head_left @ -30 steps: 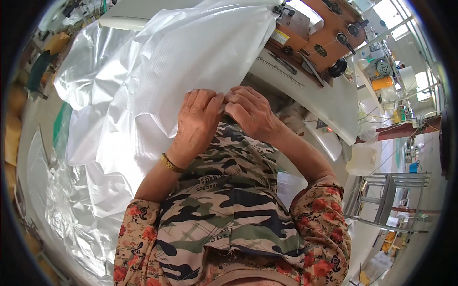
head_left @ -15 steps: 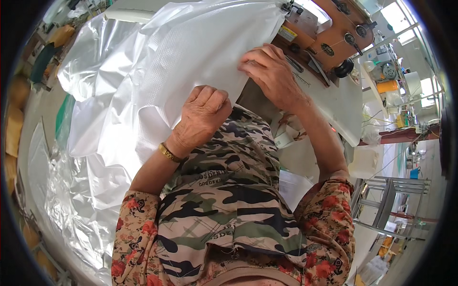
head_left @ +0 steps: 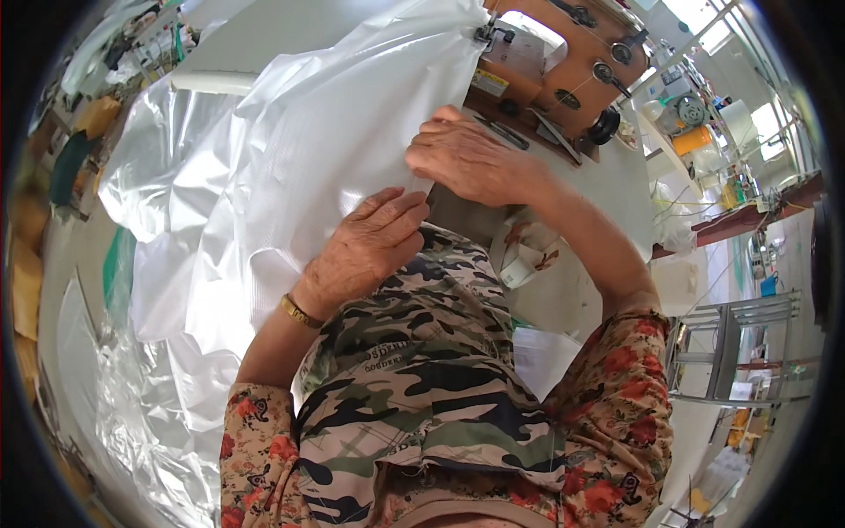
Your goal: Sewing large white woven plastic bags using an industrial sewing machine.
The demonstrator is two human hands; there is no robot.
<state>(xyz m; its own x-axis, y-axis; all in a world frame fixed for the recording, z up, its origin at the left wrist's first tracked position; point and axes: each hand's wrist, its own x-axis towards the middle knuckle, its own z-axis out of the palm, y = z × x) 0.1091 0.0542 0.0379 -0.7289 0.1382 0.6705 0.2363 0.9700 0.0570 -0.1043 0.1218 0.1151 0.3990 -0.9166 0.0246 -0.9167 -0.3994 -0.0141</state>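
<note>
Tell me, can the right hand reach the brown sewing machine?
Probably yes: the right hand looks close to the brown sewing machine, and only low things like a slim tool seem to be between them.

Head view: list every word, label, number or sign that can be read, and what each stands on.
Camouflage apron: dark capital lettering, partly lost in folds; not transcribed here.
Yellow-and-white label on the brown sewing machine: too small to read.
Dark oval badge, same machine: too small to read.

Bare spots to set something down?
Bare: white tabletop between right forearm and sewing machine; pale surface upper left, beyond the sheet. Crowded: sheet across centre-left, left hand and right hand near its edge; slim tool by the machine.
</note>
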